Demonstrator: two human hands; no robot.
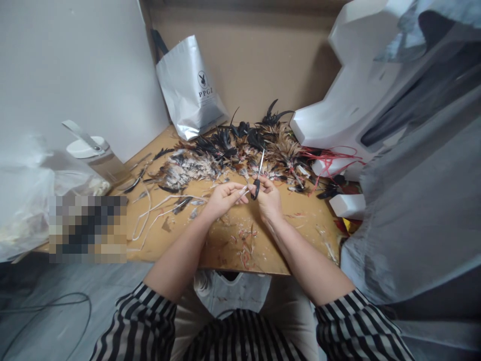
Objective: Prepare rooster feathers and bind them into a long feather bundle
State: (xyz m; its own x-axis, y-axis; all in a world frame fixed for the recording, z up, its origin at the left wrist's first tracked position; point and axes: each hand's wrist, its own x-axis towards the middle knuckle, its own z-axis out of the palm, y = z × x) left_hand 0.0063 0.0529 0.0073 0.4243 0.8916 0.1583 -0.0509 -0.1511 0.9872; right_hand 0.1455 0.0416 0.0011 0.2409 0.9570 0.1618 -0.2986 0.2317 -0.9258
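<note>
Near the middle of the wooden table (225, 235), my left hand (224, 199) is closed, its fingertips pinching the end of a small feather (243, 173) or something thin and pale. My right hand (269, 200) is wrapped round the black handles of a pair of scissors (261, 163), whose blades point up and away. The fingertips of both hands meet or nearly meet. Just beyond them lies a long pile of brown and black feathers (225, 145). A white string (150, 213) trails over the table to the left of my left hand.
A silver bag (191, 95) stands at the back. On the left are a lidded container (101, 160) and a plastic bag (33, 200). Red strings (332, 159), a large white object (349, 95) and grey cloth (421, 210) are on the right. Scraps (246, 245) lie near the front edge.
</note>
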